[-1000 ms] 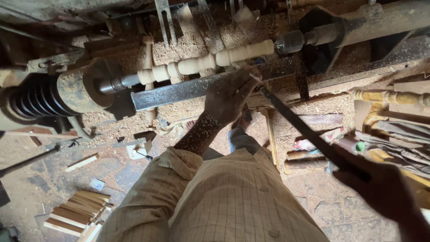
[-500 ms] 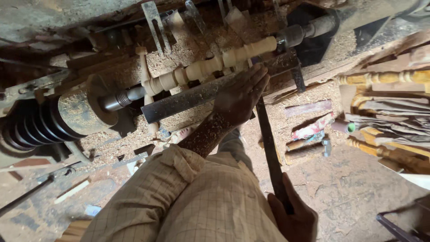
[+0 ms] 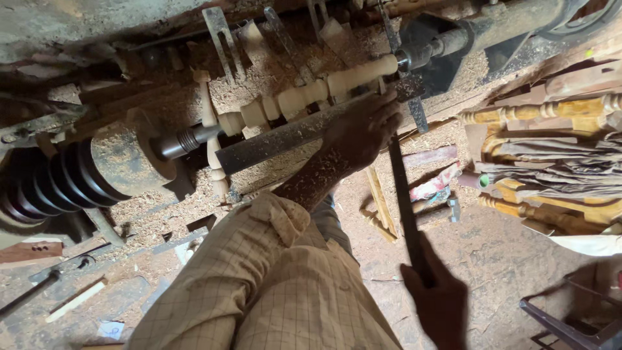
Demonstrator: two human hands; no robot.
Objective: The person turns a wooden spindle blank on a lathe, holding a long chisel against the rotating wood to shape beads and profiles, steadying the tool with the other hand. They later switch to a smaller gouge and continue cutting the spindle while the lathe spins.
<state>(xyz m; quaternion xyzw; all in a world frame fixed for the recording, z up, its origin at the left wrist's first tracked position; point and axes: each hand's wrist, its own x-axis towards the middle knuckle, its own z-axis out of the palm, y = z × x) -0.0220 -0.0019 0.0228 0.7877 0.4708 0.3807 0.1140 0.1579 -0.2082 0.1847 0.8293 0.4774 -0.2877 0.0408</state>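
Left hand (image 3: 363,129), dusted with shavings, pressed flat over the far end of a long dark chisel (image 3: 405,201), fingers curled down onto the blade and pinning it against the flat metal tool rest (image 3: 278,139). Right hand (image 3: 437,295) lower down, clenched around the chisel's handle end, thumb along the shaft. Just past the left fingertips, a pale turned spindle (image 3: 311,94) of beads and grooves, mounted lengthwise in the lathe, its right end met by a dark metal centre (image 3: 427,55). Chisel tip hidden under the left hand, so contact with the wood cannot be told. Further left of the grip, a threaded shaft (image 3: 181,139) running into a stack of dark stepped pulleys (image 3: 61,185). Behind the left wrist, a checked beige sleeve (image 3: 259,285). To the right of the grip, well apart, yellow turned spindles (image 3: 538,113) lying among wood scraps. Beneath both hands, a floor (image 3: 492,253) covered in sawdust and chips, with a small hammer (image 3: 444,210) near the chisel's shaft.
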